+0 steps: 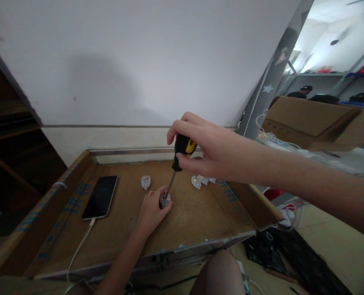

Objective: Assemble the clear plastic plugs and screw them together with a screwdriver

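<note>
My right hand (197, 143) is wrapped round the black and yellow handle of a screwdriver (179, 153), which points down and to the left. Its tip meets a small whitish plastic part with metal bits (165, 200), perhaps a plug insert. That part is pinched between the thumb and fingers of my left hand (153, 207) on the cardboard surface. A similar loose part (145, 182) lies just beyond my left hand. Under my right wrist, several more such parts (200, 180) sit in a cluster, partly hidden by the hand.
A phone (100, 197) with a white cable lies at the left of the cardboard-lined table (120, 237). A raised cardboard edge (43, 213) runs along the left. A white wall (139, 61) stands behind. Right of the table are a large carton (305, 119), black bags (280, 250) and people farther off.
</note>
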The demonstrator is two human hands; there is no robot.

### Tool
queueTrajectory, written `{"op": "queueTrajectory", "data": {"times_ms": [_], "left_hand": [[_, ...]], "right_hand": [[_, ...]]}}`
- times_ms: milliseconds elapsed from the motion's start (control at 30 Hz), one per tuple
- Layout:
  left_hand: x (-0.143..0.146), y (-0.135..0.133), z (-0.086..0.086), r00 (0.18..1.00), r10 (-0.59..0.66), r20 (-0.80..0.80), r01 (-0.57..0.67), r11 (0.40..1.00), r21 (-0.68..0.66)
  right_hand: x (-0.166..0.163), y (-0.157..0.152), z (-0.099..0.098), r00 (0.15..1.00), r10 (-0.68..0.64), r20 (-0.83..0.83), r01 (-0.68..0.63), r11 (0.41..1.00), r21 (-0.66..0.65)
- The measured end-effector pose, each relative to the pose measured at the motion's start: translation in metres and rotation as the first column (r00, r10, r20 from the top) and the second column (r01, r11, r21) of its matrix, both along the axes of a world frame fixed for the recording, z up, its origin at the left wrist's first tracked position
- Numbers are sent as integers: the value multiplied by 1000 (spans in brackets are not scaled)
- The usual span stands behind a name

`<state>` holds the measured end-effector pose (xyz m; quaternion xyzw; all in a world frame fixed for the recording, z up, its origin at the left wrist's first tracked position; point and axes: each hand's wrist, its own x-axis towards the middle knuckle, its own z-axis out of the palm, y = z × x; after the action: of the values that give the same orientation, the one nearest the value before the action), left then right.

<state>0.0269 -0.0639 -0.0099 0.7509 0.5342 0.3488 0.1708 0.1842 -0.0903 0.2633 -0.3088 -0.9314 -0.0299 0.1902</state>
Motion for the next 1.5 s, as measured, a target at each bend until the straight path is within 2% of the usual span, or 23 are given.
{"op": "queueTrajectory", "data": {"times_ms": [367,1500], "left_hand": [[0,-2,3,1000,-10,14,10,1000,-9],[-1,-1,2,1000,-18,10,18,1000,5]], "right_hand": [[0,1,-3,1000,-1,4,1,999,50],[-4,-6,-2,999,3,33,-5,997,80]]}}
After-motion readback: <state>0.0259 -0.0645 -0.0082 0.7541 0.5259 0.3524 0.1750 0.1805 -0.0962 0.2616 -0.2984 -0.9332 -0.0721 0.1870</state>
